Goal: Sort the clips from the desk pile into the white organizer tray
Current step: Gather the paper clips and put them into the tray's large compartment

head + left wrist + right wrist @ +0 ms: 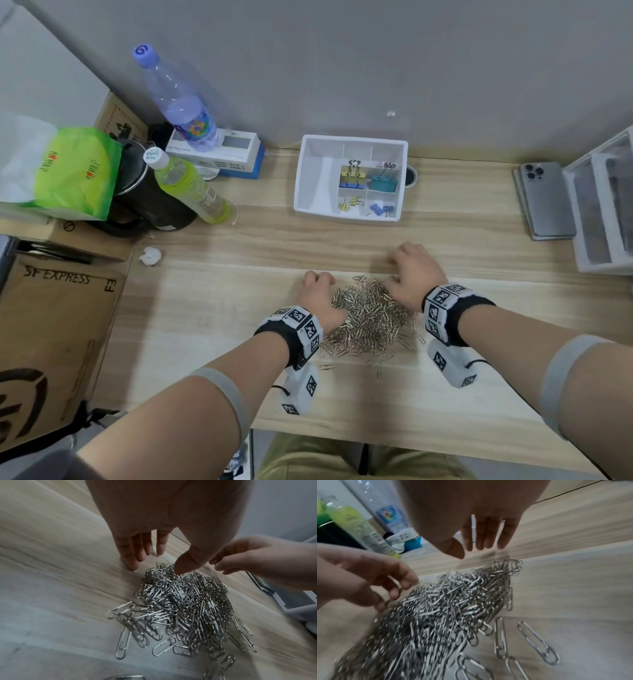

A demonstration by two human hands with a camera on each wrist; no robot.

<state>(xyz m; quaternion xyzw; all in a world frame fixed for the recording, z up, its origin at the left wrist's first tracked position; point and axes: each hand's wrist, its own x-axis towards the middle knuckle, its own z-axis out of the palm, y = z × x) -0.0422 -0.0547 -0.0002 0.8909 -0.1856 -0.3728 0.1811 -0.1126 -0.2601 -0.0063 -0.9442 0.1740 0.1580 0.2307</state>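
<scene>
Pale wood-grain desk (212, 308) against a grey wall carries the whole job. Taking the heap of silver wire paper clips (370, 318) as landmark: at its left edge the left hand (317, 298) rests with fingers relaxed and extended, grasping nothing. At its right edge the right hand (409, 274) hovers likewise slack and empty. Beyond the heap, toward the wall, the white plastic organizer tray (310, 178) already holds yellow, blue and teal binder clips in four compartments. By my reckoning the paper clips are what remains.
</scene>
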